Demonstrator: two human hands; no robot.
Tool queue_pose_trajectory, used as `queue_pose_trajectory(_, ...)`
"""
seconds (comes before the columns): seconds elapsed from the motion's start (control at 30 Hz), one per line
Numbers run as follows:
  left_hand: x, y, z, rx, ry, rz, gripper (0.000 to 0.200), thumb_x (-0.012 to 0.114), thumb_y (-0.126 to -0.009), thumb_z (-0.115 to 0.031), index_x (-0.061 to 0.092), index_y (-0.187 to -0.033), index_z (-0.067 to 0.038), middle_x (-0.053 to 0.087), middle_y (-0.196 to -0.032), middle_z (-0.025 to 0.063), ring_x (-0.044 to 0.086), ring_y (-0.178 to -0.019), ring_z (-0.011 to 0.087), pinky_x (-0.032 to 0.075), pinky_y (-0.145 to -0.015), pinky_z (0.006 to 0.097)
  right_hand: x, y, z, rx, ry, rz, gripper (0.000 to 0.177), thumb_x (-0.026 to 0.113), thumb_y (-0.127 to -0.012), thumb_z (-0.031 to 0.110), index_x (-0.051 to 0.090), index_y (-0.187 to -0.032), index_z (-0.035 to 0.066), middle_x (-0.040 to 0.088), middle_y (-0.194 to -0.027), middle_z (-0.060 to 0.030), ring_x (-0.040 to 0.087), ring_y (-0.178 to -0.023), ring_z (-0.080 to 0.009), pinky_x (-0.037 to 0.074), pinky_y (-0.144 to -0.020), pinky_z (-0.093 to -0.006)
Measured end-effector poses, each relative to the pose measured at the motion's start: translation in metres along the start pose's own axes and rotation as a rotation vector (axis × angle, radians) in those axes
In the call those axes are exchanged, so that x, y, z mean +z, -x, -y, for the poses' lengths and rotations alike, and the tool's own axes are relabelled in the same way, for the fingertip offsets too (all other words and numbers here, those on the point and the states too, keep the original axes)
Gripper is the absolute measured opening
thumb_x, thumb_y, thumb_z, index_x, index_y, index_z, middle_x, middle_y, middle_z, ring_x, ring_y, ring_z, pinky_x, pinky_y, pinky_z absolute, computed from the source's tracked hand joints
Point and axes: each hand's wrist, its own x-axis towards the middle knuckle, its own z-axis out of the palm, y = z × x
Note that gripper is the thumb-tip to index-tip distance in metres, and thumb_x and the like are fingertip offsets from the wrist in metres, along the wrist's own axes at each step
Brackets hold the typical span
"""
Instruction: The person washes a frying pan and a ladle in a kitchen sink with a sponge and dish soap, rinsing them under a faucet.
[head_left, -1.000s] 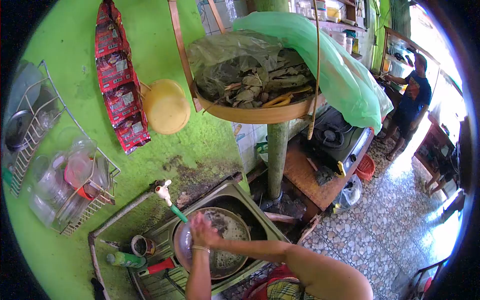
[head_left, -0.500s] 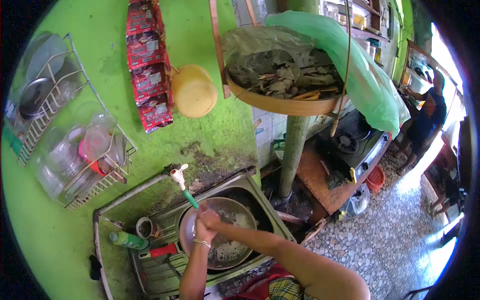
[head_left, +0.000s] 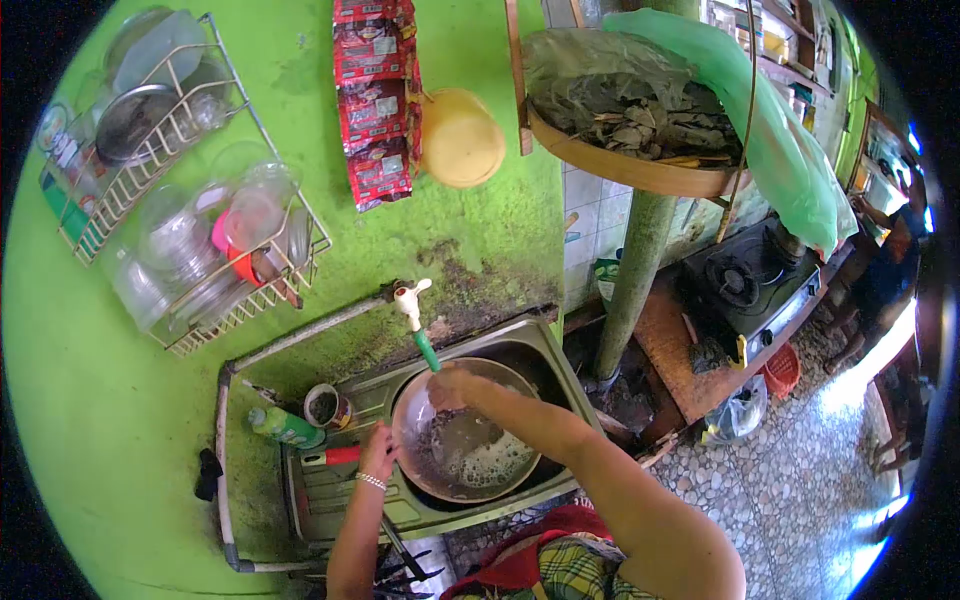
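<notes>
Over sink (head_left: pixel 515 335): pan (head_left: pixel 468 452) below tap (head_left: pixel 408 297).
Left hand (head_left: pixel 378 455) pinching near rim; right hand (head_left: pixel 450 386) on far rim, grip unclear.

Daylight is pouring in from the right edge, blowing out the tiled floor (head_left: pixel 800 480) at lower right. Green wall (head_left: pixel 120 420) is reading evenly bright. Wet pan (head_left: pixel 470 460) is glinting faintly. Fisheye is bending edges; corners are vignetting black.

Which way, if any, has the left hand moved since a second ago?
Yes. The left hand went from under the tap to the left rim of the pan, beside the red handle.
</notes>
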Motion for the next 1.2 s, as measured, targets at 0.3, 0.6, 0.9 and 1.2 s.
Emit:
queue_pose_trajectory(0.3, -0.041, 0.004, 0.029, -0.180, 0.174, -0.692, 0.030, 0.047, -0.074, -0.041, 0.044, -0.089, -0.016, 0.042, -0.062, 0.0012, 0.043, -0.058, 0.0156, 0.038, -0.062, 0.0354, 0.055, -0.020, -0.015, -0.678, -0.194, -0.462, 0.021, 0.031, -0.082, 0.020, 0.039, -0.091, 0.003, 0.041, -0.086, -0.0157, 0.045, -0.078, -0.0261, 0.036, -0.074, -0.0397)
queue_pose_trajectory(0.6, -0.092, -0.053, 0.059, 0.047, 0.605, -0.582, 0.033, 0.047, -0.077, -0.040, 0.045, -0.098, -0.014, 0.052, -0.088, 0.0015, 0.050, -0.077, 0.0204, 0.036, -0.077, 0.0423, 0.140, -0.023, -0.028, -0.567, -0.316, -0.978, 0.037, 0.028, -0.083, 0.021, 0.032, -0.109, -0.005, 0.031, -0.113, -0.0215, 0.034, -0.104, -0.0331, 0.027, -0.089, -0.0481)
queue_pose_trajectory(0.9, 0.040, 0.032, -0.031, 0.520, 0.325, -0.518, 0.024, 0.054, -0.076, -0.021, 0.044, -0.097, -0.014, 0.051, -0.080, 0.0007, 0.051, -0.060, 0.0122, 0.039, -0.040, 0.0272, 0.154, 0.011, -0.029, -0.522, -0.014, -0.941, 0.022, 0.033, -0.081, 0.015, 0.038, -0.077, -0.006, 0.042, -0.083, -0.0203, 0.046, -0.080, -0.0396, 0.035, -0.082, -0.0485)
queue_pose_trajectory(1.2, 0.096, 0.057, -0.071, 0.847, 0.294, -0.480, 0.021, 0.055, -0.076, -0.019, 0.051, -0.089, -0.004, 0.049, -0.076, -0.0014, 0.043, -0.063, 0.0065, 0.037, -0.057, 0.0226, 0.162, 0.012, -0.039, -0.444, 0.010, -1.034, 0.030, 0.033, -0.080, 0.006, 0.027, -0.103, -0.013, 0.031, -0.110, -0.0289, 0.034, -0.104, -0.0428, 0.032, -0.088, -0.0481)
